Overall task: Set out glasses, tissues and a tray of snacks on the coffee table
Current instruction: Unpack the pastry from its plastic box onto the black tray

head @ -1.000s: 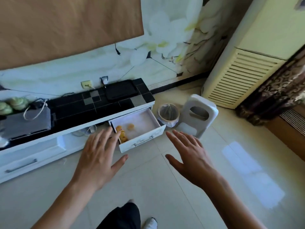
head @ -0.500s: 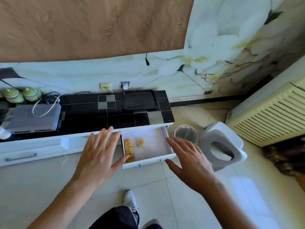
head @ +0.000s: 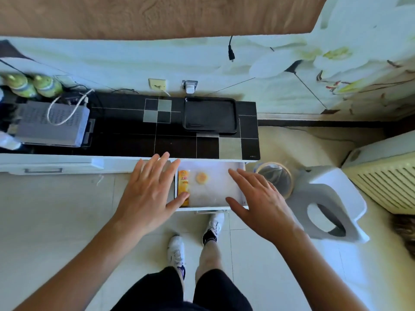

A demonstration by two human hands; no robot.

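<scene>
A white drawer (head: 214,193) of the low cabinet stands pulled out below me. Inside it lie an orange snack packet (head: 183,180) along the left wall and a small round yellow snack (head: 201,177) beside it. A black tray (head: 210,114) rests on the cabinet's black tiled top, behind the drawer. My left hand (head: 150,194) hovers with fingers spread over the drawer's left edge, its thumb above the packet. My right hand (head: 258,199) hovers flat over the drawer's right side. Neither hand holds anything.
A grey set-top box (head: 51,124) with a white cable and two green bottles (head: 33,86) sit at the cabinet's left. To the right of the drawer stand a small bin (head: 277,178), a white step stool (head: 330,205) and a cream air conditioner (head: 386,173). My feet (head: 195,239) are below the drawer.
I have stepped up to the cabinet, so the open drawer now lies right under my hands. Both hands have stayed spread and have come over the drawer.
</scene>
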